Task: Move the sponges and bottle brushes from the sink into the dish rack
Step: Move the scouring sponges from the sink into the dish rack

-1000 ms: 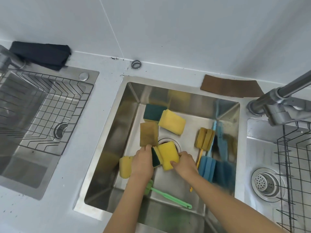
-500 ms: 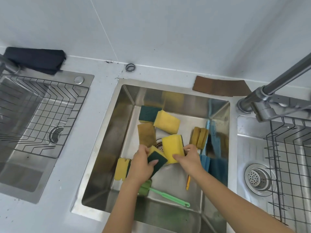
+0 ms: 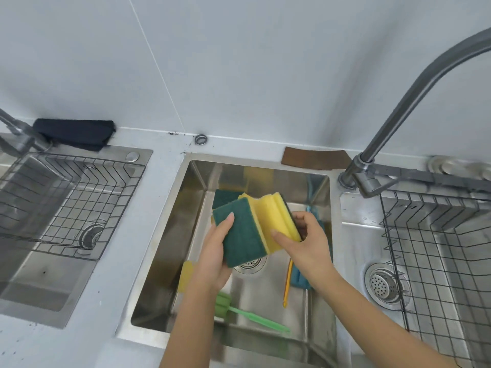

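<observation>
Above the middle sink [image 3: 186, 221] my left hand [image 3: 215, 251] grips a sponge with its green scouring side up [image 3: 241, 232]. Pressed against it is a yellow sponge [image 3: 276, 216], held by my right hand [image 3: 305, 243]. Both sponges are lifted over the drain. Down in the sink lie a green sponge [image 3: 223, 197] at the back, a yellow sponge [image 3: 186, 274] at the left, a green bottle brush [image 3: 249, 314] at the front, an orange-handled brush [image 3: 287, 282] and a blue brush [image 3: 299, 280] partly hidden by my right arm.
A wire dish rack [image 3: 66, 195] sits in the left sink, and another wire rack [image 3: 438, 248] in the right sink. A tall faucet [image 3: 414, 94] arches at the right. A dark cloth [image 3: 74, 132] and a brown pad [image 3: 316, 158] lie by the wall.
Both hands picked up a sponge each from the sink floor and raised them together above the drain. The camera view moved closer.
</observation>
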